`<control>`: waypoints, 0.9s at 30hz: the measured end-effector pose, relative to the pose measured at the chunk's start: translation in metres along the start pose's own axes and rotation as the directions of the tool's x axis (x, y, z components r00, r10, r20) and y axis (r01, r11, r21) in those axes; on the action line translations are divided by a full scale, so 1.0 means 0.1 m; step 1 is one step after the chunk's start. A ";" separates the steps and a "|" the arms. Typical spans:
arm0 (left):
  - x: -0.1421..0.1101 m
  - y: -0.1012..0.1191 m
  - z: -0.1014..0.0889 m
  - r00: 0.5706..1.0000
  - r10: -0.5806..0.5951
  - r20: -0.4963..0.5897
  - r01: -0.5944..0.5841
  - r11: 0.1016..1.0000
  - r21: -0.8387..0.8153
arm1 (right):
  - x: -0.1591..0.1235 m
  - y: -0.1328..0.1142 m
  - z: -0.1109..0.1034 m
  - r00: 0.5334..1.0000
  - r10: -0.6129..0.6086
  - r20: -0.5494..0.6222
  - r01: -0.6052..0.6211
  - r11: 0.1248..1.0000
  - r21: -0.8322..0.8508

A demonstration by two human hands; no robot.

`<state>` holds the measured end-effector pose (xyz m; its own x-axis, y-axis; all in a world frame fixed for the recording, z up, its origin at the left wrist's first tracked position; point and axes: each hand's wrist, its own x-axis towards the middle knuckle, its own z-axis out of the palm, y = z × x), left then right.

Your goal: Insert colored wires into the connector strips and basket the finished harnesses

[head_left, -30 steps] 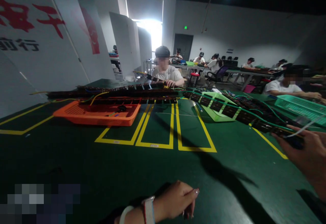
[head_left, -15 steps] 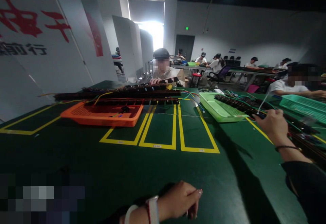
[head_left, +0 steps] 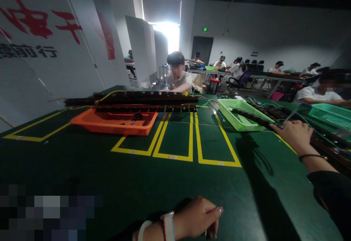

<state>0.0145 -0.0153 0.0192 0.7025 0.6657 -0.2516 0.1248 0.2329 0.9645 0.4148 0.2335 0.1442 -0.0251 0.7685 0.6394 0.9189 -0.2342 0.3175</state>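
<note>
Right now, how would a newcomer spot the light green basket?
On the dark green table, find three yellow taped rectangles side by side. Just right of the rightmost one's far end sits the light green basket, crossed by a dark strip that reaches the right hand. Its lime colour sets it apart from the orange basket on the left and the teal basket on the right.

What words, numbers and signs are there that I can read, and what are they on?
"前行": dark characters on the left wall; what comes before them is too blurred.
"干", probably: a red character on the same wall; the bigger red one beside it is unclear.
Green sign above the door: too small to read.
Back-wall sign: too small.
White labels on the yellow tape: too small.
No readable numbers.
</note>
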 end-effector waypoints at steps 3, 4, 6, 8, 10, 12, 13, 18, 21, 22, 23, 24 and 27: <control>0.01 -0.02 0.00 1.000 -0.016 0.004 0.016 1.000 -0.012 | 0.10 -0.50 -0.24 1.000 -0.026 -0.016 0.027 0.997 0.074; 0.02 -0.04 0.01 1.000 -0.017 0.003 0.017 1.000 -0.015 | 0.14 -0.69 -0.33 0.998 -0.042 -0.054 0.048 0.992 0.114; 0.04 -0.08 0.01 1.000 -0.009 -0.003 0.009 1.000 -0.009 | 0.22 -1.09 -0.48 0.989 -0.088 -0.122 0.111 0.974 0.197; 0.07 -0.12 0.02 1.000 0.006 -0.015 -0.006 1.000 0.001 | 0.31 -1.47 -0.60 0.970 -0.196 -0.143 0.228 0.938 0.261; 0.09 -0.17 0.03 1.000 0.010 -0.020 -0.010 1.000 0.015 | 0.38 -1.84 -0.68 0.944 -0.291 -0.155 0.326 0.888 0.323; 0.11 -0.22 0.03 1.000 -0.003 -0.030 0.004 0.999 0.038 | 0.44 -2.18 -0.73 0.900 -0.405 -0.159 0.435 0.820 0.372; 0.12 -0.25 0.03 0.999 -0.005 -0.042 0.007 0.998 0.061 | 0.46 -2.35 -0.74 0.874 -0.459 -0.160 0.484 0.783 0.392; 0.15 -0.32 0.02 0.989 0.060 -0.136 -0.030 0.977 0.212 | 0.39 -3.03 -0.77 0.780 -0.608 -0.147 0.600 0.660 0.452; 0.14 -0.27 0.01 0.993 0.040 -0.109 -0.016 0.978 0.210 | 0.24 -3.30 -0.79 0.748 -0.650 -0.138 0.621 0.611 0.490; 0.13 -0.25 0.00 0.994 0.031 -0.104 -0.010 0.979 0.203 | 0.18 -3.36 -0.79 0.733 -0.667 -0.135 0.631 0.592 0.501; 0.12 -0.23 0.00 0.995 0.027 -0.099 -0.007 0.980 0.197 | 0.13 -3.41 -0.80 0.716 -0.685 -0.133 0.643 0.573 0.509; 0.11 -0.21 0.00 0.994 0.029 -0.101 -0.008 0.980 0.200 | 0.08 -3.45 -0.80 0.700 -0.702 -0.132 0.654 0.555 0.514; 0.11 -0.19 0.00 0.992 0.021 -0.126 0.008 0.975 0.224 | -0.01 -3.51 -0.81 0.664 -0.737 -0.129 0.678 0.520 0.519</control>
<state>0.0198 -0.0121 -0.0023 0.6108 0.7547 -0.2395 0.2843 0.0733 0.9559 0.0603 0.2662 0.0890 -0.7443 0.6060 0.2806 0.6655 0.7084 0.2352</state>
